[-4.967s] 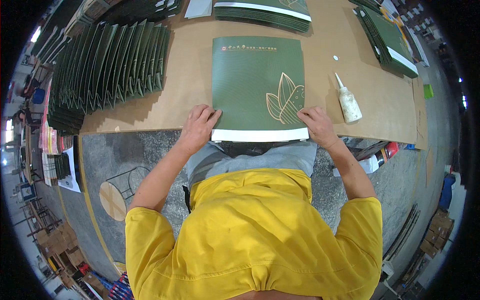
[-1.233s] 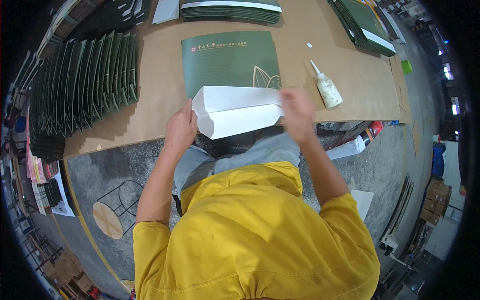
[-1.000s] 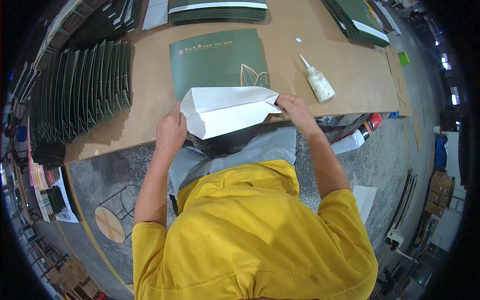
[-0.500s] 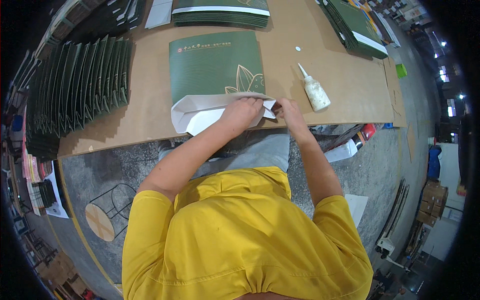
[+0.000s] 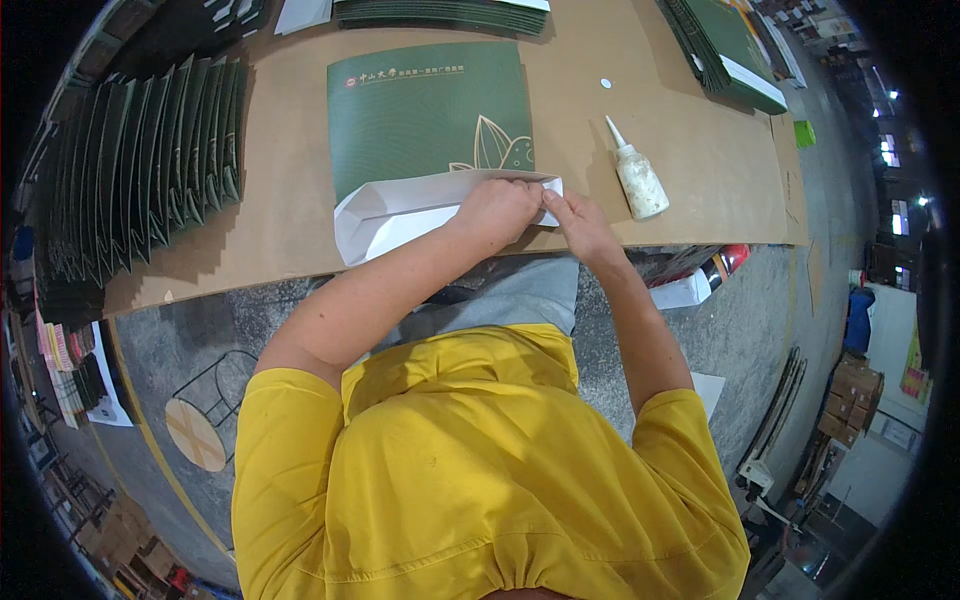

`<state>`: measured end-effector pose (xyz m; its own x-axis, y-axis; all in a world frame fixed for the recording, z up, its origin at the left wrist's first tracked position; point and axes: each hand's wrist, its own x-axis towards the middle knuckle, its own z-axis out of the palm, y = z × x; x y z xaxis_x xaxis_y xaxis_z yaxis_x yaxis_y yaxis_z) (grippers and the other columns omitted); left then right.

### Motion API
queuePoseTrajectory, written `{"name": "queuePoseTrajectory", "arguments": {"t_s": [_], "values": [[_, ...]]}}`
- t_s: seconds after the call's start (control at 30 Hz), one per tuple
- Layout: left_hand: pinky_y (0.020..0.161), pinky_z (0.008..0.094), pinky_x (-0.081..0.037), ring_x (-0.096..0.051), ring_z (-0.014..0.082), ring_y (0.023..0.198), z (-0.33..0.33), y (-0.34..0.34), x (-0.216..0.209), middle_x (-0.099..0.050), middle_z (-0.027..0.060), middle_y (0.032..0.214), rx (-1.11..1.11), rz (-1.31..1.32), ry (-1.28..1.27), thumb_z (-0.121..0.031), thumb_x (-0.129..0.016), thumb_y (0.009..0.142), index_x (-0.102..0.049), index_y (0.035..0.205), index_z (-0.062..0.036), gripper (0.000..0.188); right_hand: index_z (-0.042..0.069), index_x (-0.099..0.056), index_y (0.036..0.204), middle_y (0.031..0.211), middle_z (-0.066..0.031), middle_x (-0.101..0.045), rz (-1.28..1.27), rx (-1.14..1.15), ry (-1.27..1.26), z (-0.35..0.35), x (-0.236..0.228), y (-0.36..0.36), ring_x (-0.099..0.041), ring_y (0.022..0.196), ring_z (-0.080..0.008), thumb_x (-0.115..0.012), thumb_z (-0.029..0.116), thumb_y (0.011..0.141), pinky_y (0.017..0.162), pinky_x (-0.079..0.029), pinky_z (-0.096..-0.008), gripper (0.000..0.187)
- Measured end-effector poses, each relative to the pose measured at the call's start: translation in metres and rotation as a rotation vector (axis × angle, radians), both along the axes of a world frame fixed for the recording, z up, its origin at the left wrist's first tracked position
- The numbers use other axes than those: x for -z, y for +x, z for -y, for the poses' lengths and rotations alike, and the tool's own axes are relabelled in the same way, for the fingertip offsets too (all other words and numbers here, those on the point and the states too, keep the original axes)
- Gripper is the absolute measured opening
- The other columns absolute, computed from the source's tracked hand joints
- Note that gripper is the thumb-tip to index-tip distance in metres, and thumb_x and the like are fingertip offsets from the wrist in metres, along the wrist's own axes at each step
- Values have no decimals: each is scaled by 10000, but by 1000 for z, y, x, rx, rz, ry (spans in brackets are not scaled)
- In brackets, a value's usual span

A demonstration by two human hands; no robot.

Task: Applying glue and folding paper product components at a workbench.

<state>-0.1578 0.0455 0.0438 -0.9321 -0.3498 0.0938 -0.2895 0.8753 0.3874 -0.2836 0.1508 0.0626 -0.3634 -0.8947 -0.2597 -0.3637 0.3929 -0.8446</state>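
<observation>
A green paper bag with a gold leaf outline lies flat on the table in front of me, its white-lined bottom opened out toward me. My left hand reaches into the opened bottom near its right end, fingers curled on the white paper. At the right corner of that bottom, my right hand is closed on the folded edge, thumb near the left fingertips. The fingertips partly cover the corner folds. To the right of my hands lies a glue bottle with a long pointed nozzle.
A row of folded green bags stands fanned out on the left. Stacked green bags lie at the far edge, with another stack at the far right. A small white disc rests on the brown tabletop. A stool stands on the floor.
The loose white flaps at the bag's right end are now folded up into a corner. My right hand has closed in on it, and my left hand has shifted slightly right.
</observation>
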Motion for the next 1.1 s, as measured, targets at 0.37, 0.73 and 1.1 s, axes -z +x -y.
{"name": "queuePoseTrajectory", "arguments": {"t_s": [0.37,0.73,1.1], "values": [[655,393,-545,-656,319,769,-9,-25,0,-651,160,843,3,2,83,-135,-551,801,-587,881,-22,144,-1,-519,1112,755,-246,-629,-789,156,42,-2,6,8,-609,701,-447,-494,249,906,644,-473,-544,324],[718,403,-523,-612,313,870,-4,-23,16,-609,165,968,-93,57,115,-159,-517,818,-555,1064,-35,278,52,-592,877,797,-214,-644,-861,42,338,24,-5,-1,-636,754,-390,-496,249,878,680,-493,-501,219],[685,410,-515,-607,300,787,0,-16,33,-586,154,954,86,-52,19,-152,-512,837,-495,1172,26,380,36,-618,907,846,-205,-655,-772,-36,213,27,-22,23,-632,781,-408,-440,237,899,694,-494,-514,269]]}}
